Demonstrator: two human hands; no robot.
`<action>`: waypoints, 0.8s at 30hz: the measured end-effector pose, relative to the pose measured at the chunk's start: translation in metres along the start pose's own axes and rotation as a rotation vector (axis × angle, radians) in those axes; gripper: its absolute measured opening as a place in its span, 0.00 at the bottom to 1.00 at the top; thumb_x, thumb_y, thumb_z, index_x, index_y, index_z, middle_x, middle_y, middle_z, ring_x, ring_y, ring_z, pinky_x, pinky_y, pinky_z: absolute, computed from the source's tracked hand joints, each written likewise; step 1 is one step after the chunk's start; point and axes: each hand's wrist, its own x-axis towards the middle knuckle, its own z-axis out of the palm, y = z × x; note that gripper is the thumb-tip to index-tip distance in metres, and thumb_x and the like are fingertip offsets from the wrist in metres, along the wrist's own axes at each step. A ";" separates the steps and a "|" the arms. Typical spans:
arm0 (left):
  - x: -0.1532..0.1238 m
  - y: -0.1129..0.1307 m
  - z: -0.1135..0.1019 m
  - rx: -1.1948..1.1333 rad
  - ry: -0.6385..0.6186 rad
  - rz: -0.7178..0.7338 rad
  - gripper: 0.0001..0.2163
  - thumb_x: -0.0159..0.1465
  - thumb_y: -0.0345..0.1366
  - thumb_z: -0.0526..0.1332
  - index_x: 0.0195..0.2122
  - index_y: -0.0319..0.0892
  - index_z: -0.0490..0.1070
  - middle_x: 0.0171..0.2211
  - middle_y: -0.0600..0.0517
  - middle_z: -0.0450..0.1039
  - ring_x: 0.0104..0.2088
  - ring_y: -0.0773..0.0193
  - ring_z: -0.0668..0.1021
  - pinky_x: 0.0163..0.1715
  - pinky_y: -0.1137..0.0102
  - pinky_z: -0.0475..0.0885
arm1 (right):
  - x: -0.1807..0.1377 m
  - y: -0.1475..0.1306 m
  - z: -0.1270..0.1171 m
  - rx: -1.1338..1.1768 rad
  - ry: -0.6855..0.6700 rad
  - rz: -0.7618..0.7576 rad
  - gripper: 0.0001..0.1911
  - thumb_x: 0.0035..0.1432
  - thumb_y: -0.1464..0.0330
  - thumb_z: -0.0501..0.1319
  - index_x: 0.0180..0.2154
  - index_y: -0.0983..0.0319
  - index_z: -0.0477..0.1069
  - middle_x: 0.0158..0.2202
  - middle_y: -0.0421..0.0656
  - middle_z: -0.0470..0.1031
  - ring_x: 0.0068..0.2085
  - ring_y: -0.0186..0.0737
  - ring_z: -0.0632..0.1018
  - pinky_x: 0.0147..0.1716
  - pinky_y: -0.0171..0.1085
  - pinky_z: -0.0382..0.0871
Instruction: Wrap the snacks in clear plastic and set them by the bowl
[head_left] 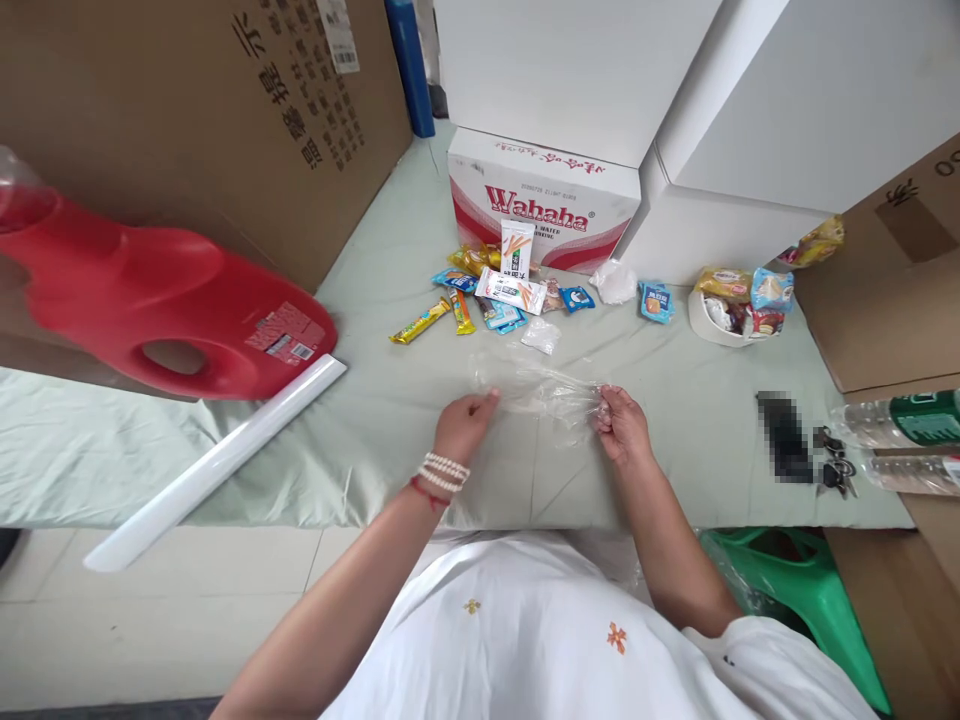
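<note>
A clear plastic bag [544,393] stretches between my two hands above the cloth-covered table. My left hand [463,428], with a beaded bracelet at the wrist, is closed on the bag's left end. On the other side my right hand [624,425] pinches the bunched right end. Just beyond the bag lies a small crumpled clear plastic piece [541,335]. Behind it is a pile of wrapped snacks, among them a white snack packet [511,291], a yellow snack bar [420,321] and a blue packet [577,299].
A Wahaha carton [544,200] stands behind the snacks. At right are a white bowl [712,325] of snacks, keys [836,470] and water bottles [900,425]. A red detergent jug [217,300] and a white roll [217,465] lie left. A green stool [832,600] is below.
</note>
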 end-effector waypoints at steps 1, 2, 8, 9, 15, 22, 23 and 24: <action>0.008 0.006 0.008 -0.024 0.011 -0.008 0.16 0.56 0.46 0.68 0.19 0.44 0.68 0.18 0.55 0.65 0.27 0.62 0.70 0.26 0.71 0.61 | -0.001 0.000 0.001 0.010 -0.004 -0.006 0.21 0.40 0.61 0.76 0.30 0.58 0.67 0.22 0.31 0.63 0.19 0.25 0.59 0.15 0.28 0.52; 0.015 0.012 0.015 -0.064 0.019 -0.017 0.13 0.55 0.44 0.68 0.21 0.44 0.69 0.19 0.55 0.66 0.28 0.62 0.71 0.27 0.72 0.63 | -0.003 0.000 0.001 0.023 -0.002 -0.020 0.21 0.41 0.61 0.77 0.31 0.58 0.68 0.24 0.32 0.66 0.20 0.25 0.62 0.16 0.28 0.57; 0.019 0.031 0.024 -0.348 -0.059 -0.081 0.10 0.59 0.43 0.62 0.34 0.45 0.64 0.28 0.57 0.72 0.30 0.66 0.78 0.33 0.69 0.76 | -0.002 -0.011 -0.010 0.126 0.062 -0.112 0.22 0.43 0.59 0.76 0.33 0.57 0.66 0.34 0.36 0.75 0.32 0.33 0.76 0.29 0.32 0.73; 0.017 0.031 0.020 -0.394 -0.095 -0.103 0.11 0.58 0.44 0.63 0.34 0.46 0.63 0.27 0.58 0.71 0.28 0.66 0.78 0.32 0.69 0.77 | 0.000 -0.012 -0.013 0.099 0.075 -0.110 0.22 0.44 0.58 0.75 0.34 0.57 0.65 0.33 0.35 0.74 0.30 0.32 0.75 0.25 0.32 0.70; 0.018 0.019 -0.020 -0.091 -0.168 -0.175 0.09 0.58 0.39 0.66 0.32 0.43 0.68 0.20 0.59 0.66 0.18 0.67 0.74 0.22 0.72 0.73 | 0.018 -0.014 -0.026 -0.355 0.031 -0.172 0.15 0.53 0.57 0.68 0.34 0.58 0.67 0.24 0.33 0.69 0.19 0.29 0.64 0.17 0.31 0.54; 0.015 0.022 -0.015 0.021 0.121 -0.179 0.17 0.63 0.45 0.64 0.49 0.45 0.63 0.34 0.55 0.71 0.28 0.65 0.79 0.27 0.70 0.76 | 0.028 -0.008 -0.016 -0.538 0.004 -0.255 0.11 0.56 0.58 0.62 0.34 0.59 0.69 0.23 0.33 0.68 0.20 0.31 0.66 0.20 0.33 0.59; 0.013 0.023 -0.008 0.046 0.119 -0.183 0.23 0.62 0.46 0.66 0.53 0.45 0.62 0.37 0.53 0.71 0.29 0.66 0.79 0.27 0.70 0.76 | 0.029 -0.008 -0.013 -0.533 0.007 -0.252 0.11 0.56 0.59 0.62 0.35 0.59 0.69 0.24 0.33 0.68 0.20 0.31 0.66 0.20 0.32 0.59; 0.011 0.023 -0.001 0.082 0.097 -0.160 0.28 0.59 0.46 0.69 0.56 0.44 0.61 0.39 0.52 0.71 0.29 0.67 0.78 0.27 0.71 0.76 | 0.029 -0.009 -0.011 -0.527 0.010 -0.246 0.11 0.56 0.59 0.62 0.35 0.59 0.68 0.24 0.33 0.68 0.20 0.30 0.66 0.20 0.32 0.59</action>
